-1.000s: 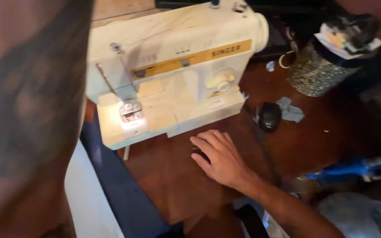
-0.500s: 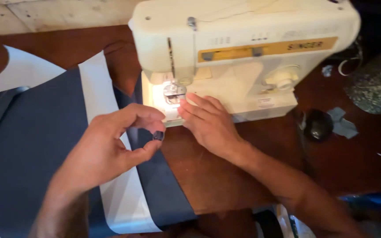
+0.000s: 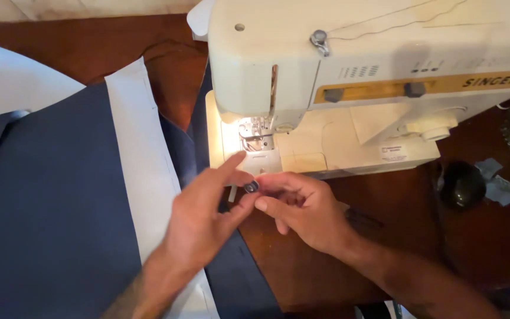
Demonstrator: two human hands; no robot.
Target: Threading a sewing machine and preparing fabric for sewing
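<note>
A cream sewing machine (image 3: pixel 373 77) stands on a dark wooden table (image 3: pixel 302 272), its lamp lighting the needle plate (image 3: pixel 256 145). In front of the plate my left hand (image 3: pixel 205 218) pinches a small dark round bobbin (image 3: pixel 251 187) between thumb and finger. My right hand (image 3: pixel 302 210) meets it from the right, fingertips touching the same bobbin. Both hands hover just above the table edge of the machine bed.
Navy blue fabric (image 3: pixel 48 201) with white strips (image 3: pixel 140 153) lies across the left of the table and runs under my left hand. A round black object (image 3: pixel 461 184) and grey scraps (image 3: pixel 499 183) sit right of the machine.
The view has closed in on the machine. My left hand carried the bobbin right, and my right hand left the needle plate and joined it at the bobbin.
</note>
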